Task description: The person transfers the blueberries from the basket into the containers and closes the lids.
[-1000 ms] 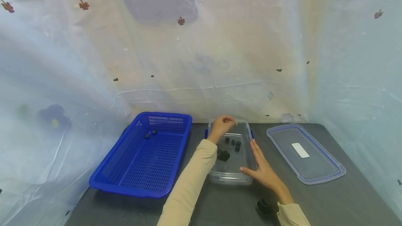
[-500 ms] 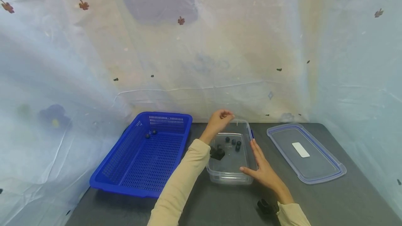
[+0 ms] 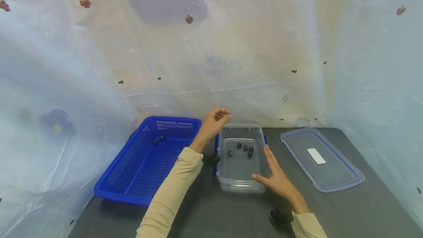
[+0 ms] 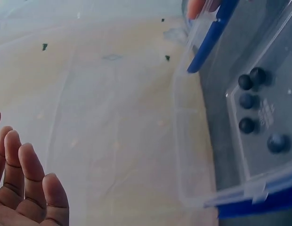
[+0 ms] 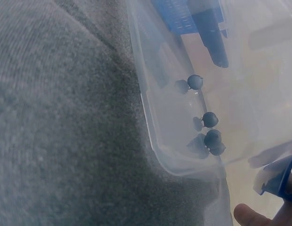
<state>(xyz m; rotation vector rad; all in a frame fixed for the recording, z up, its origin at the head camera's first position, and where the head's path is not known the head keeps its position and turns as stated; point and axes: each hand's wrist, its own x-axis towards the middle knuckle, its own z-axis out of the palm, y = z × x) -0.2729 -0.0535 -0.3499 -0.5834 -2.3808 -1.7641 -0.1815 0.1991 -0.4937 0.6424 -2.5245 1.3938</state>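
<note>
My left hand (image 3: 213, 124) is raised between the blue basket (image 3: 145, 199) and the clear plastic container (image 3: 241, 186). Its fingers (image 4: 30, 160) are loosely bent, and no held thing shows in the left wrist view. Several blueberries (image 4: 278, 143) lie on the container's floor, mostly toward its far half. Along the container's right wall rests my right hand (image 3: 275, 179), fingers straight and thumb spread toward the near corner. The right wrist view catches a fingertip (image 5: 249, 215) near a blue side latch (image 5: 278, 179). Two blueberries (image 3: 158, 139) sit at the basket's far end.
A clear lid (image 3: 333, 172) with a blue seal and white label lies flat on the grey table (image 3: 238, 216), right of the container. Patterned plastic sheeting (image 3: 211, 54) hangs behind and on both sides.
My left hand has moved left and up, from above the container toward the basket, uncovering a blueberry on the container's left side. My right hand has stayed at the container's wall.
</note>
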